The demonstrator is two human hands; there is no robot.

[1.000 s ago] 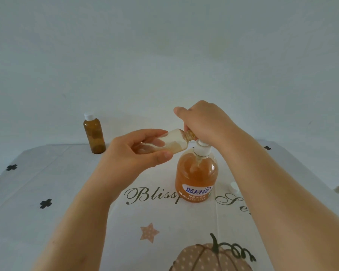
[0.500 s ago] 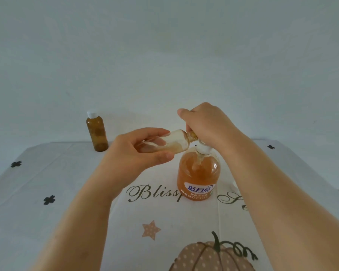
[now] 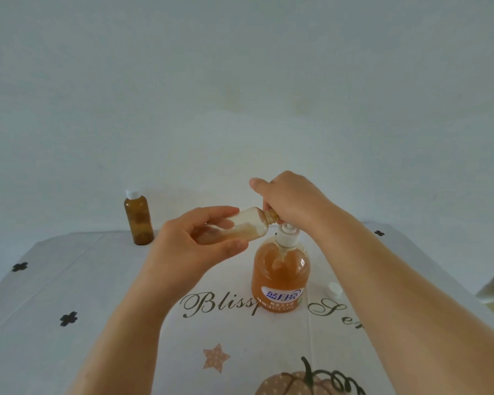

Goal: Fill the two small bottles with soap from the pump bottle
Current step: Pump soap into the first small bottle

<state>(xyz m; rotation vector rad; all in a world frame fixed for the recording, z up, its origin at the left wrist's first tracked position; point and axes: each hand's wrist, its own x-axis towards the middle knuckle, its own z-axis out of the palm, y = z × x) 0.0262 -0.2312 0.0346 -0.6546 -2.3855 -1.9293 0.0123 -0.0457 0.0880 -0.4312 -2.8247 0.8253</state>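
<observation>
At the middle of the table (image 3: 69,280) stands the pump bottle (image 3: 280,277), well stocked with orange soap. Your right hand (image 3: 291,201) sits on top of it, its grip curled down over the pump head, which is hidden beneath your fingers. Your left hand (image 3: 200,246) grips the open bottle (image 3: 248,226) in the air, tipped almost on its side, thumb below and fingers above. Its neck meets the spout under your right hand, and a pale layer of soap lies along its lower wall.

A white cap (image 3: 333,289) lies toward the right edge. The capped bottle (image 3: 139,220) stands upright by the far edge, near the left corner.

The open bottle looks light and thin-walled, and it would turn slippery if soap runs over the neck. Hold it round the middle of the body and do not squeeze. The pump bottle looks heavy enough to stay put, so press straight down.
</observation>
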